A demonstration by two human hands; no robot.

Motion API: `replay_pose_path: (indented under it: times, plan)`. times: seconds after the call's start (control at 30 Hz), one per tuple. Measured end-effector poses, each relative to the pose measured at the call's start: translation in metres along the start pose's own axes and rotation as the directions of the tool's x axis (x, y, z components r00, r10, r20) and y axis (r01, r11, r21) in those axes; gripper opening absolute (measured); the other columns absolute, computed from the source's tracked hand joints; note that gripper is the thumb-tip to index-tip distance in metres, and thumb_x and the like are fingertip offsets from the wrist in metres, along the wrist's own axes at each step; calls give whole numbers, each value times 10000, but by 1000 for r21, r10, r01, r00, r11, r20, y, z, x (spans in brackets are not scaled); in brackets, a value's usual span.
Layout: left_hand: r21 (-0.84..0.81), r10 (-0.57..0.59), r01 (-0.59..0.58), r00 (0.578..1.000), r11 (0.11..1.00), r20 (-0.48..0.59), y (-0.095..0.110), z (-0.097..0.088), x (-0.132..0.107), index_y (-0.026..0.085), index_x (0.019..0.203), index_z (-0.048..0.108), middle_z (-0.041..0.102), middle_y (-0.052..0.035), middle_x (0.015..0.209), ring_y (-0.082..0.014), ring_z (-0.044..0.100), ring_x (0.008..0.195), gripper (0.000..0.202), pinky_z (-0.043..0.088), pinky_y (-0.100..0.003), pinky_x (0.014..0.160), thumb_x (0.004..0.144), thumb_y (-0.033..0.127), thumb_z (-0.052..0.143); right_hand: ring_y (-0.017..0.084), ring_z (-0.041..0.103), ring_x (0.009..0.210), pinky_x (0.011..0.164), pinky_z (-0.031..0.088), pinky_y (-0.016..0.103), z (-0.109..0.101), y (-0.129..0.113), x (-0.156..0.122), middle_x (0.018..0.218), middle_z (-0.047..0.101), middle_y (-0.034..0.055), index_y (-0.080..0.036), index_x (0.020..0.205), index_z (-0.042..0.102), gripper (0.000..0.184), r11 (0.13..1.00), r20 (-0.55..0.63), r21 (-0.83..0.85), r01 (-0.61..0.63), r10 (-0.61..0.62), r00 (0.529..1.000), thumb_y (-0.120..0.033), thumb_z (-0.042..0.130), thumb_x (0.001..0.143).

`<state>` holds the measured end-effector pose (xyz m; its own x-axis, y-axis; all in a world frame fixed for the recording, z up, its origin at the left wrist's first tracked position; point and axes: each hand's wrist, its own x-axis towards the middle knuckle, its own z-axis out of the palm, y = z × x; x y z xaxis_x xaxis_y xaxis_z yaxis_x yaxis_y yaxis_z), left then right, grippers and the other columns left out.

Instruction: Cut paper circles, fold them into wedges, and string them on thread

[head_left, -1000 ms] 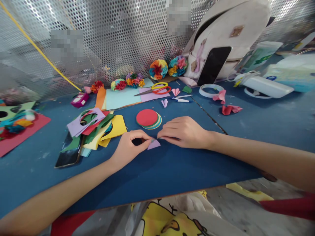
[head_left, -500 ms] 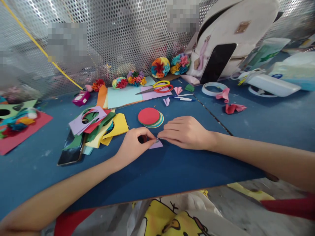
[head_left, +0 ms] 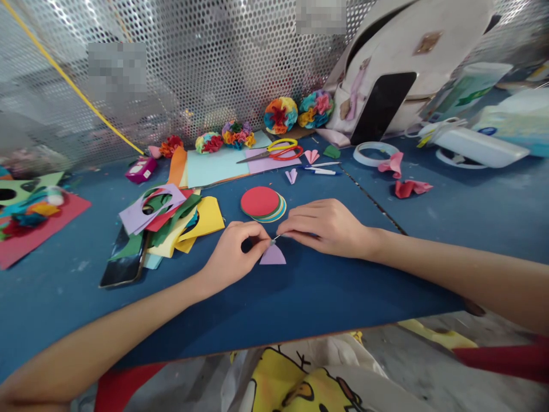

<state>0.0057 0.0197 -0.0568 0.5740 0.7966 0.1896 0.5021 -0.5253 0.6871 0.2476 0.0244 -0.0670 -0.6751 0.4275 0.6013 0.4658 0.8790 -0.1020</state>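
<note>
My left hand pinches the tip of a small purple paper wedge that lies on the blue table. My right hand is closed too, its fingertips pressed on the same tip from the right. The wedge fans out below the two pinches. Just behind the hands lies a stack of paper circles with a red one on top.
Cut-out coloured paper scraps and a dark phone lie at the left. Scissors, paper sheets, several folded paper flowers, a tape roll and a white backpack stand at the back by the perforated metal wall.
The purple wedge shows more of itself below the fingers than before. Both hands have shifted slightly to the right; the view has drifted a little.
</note>
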Motion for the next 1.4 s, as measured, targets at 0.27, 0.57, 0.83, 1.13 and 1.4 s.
replay_pose_path:
  times: [0.27,0.57,0.83,1.13,1.4]
  plan:
    - [-135,-33,37,999,990,32,5,0,1,196,664,624,671,13,655,-145,597,649,206,461,-253,651,868,166,634,147,720,780,692,510,264,1,1,-1,939,791,18,-199,1028,714,230,1000,24,5,15,-15,1000,-256,499,1084]
    - [-209,-87,96,995,973,48,8,-1,1,195,620,608,647,29,599,-122,558,582,219,441,-233,584,816,169,701,145,706,762,679,501,276,2,-1,-1,915,781,16,-194,1016,713,245,999,29,17,36,-36,999,-285,499,1091]
    - [-287,-164,180,983,941,80,6,1,0,184,594,592,606,48,567,-95,443,534,274,348,-233,535,784,223,786,139,684,768,672,443,265,5,-7,0,897,757,18,-188,996,692,259,996,57,78,34,-39,998,-279,475,1104]
    - [5,-2,2,1000,1000,-22,12,2,-4,212,785,546,652,95,668,-129,543,655,358,383,-299,770,741,102,884,116,619,707,631,378,246,8,-19,2,880,724,1,-194,935,658,221,974,150,210,-85,54,987,-253,503,1081]
    - [71,37,-45,993,996,115,2,-1,-7,203,853,674,686,79,809,-114,540,663,164,344,-333,840,858,200,838,102,599,688,603,347,240,3,-17,0,839,720,-19,-202,895,681,177,957,147,239,-167,134,980,-183,550,1012]
